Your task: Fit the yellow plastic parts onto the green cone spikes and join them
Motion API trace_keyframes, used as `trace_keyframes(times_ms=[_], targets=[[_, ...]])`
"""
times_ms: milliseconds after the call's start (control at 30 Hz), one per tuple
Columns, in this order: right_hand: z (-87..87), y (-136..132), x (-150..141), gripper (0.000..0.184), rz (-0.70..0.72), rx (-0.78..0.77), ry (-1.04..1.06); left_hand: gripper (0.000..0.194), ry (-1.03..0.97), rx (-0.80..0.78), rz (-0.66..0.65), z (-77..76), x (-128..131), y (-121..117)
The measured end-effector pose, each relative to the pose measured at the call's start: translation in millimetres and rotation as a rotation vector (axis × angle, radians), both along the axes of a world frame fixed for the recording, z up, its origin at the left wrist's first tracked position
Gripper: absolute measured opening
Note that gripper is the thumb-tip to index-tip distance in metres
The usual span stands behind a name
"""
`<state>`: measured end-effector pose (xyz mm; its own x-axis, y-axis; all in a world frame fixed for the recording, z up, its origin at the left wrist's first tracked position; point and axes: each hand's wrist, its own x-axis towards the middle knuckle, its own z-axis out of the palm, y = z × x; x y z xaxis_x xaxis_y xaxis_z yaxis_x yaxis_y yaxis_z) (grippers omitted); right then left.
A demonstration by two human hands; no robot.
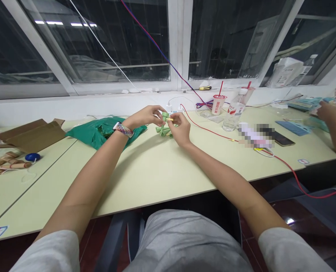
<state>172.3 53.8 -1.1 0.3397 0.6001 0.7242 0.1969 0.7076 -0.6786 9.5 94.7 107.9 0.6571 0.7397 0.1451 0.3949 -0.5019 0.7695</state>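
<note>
My left hand [156,115], with a woven band on its wrist, pinches a light green spool-shaped piece [165,115] above the table. Facing it, my right hand [180,127] has its fingers closed on a small pale yellow piece [170,119], which meets or nearly touches the green one; I cannot tell if they are joined. Below the fingers, several more green pieces [164,131] with flared ends lie on the table, partly covered by my right hand. A green plastic bag [93,132] lies left of them, behind my left wrist.
At the left are a cardboard box [32,138] and wooden kendama [9,163] with a blue ball [32,156]. A cup with a straw [219,104], a water bottle [233,115], a phone [281,136] and a red cable [207,130] lie rightward. Another person's hand [328,113] works far right.
</note>
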Motion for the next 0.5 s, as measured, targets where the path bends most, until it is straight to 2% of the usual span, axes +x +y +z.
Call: trace_keyframes(times_ms=[133, 300, 500], targets=[[-1.4, 0, 4, 0.014, 0.004, 0.011, -0.044, 0.052, 0.02, -0.035, 0.021, 0.1, 1, -3], [-2.6, 0, 5, 0.017, 0.018, -0.025, -0.051, 0.051, -0.007, -0.076, 0.001, -4.8, -3, 4], [-1.7, 4, 10, 0.03, 0.134, -0.177, 0.072, 0.05, -0.059, -0.089, -0.005, -10.0, -2, 5]])
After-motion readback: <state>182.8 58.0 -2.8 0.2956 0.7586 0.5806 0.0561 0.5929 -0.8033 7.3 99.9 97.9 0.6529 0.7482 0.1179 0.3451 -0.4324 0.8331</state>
